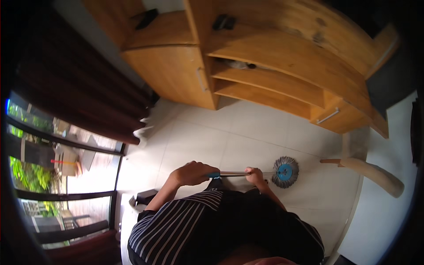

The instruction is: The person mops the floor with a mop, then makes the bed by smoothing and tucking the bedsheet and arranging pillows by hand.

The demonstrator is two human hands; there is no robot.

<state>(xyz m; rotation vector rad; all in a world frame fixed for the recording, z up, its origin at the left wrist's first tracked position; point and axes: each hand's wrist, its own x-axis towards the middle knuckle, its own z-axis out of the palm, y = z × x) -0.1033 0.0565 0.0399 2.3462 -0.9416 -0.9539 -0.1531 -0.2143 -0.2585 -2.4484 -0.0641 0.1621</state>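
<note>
A spin mop with a round blue head (285, 172) and a fringe of grey strands is by the tiled floor to my right. Its slim metal pole (232, 173) runs sideways in front of my body. My left hand (193, 173) is closed around the blue grip (213, 175) at the pole's upper end. Farther along, near the mop head, my right hand (254, 175) wraps the pole. Whether the strands touch the tiles cannot be told from this angle.
A wooden cabinet unit (165, 73) with open shelves stands ahead. A beige curved chair part (374, 175) juts in at right, by a white wall (367, 212). Dark curtains (86, 89) and glass doors (92, 172) line the left. A dark box-like object (146, 196) sits beside my left arm.
</note>
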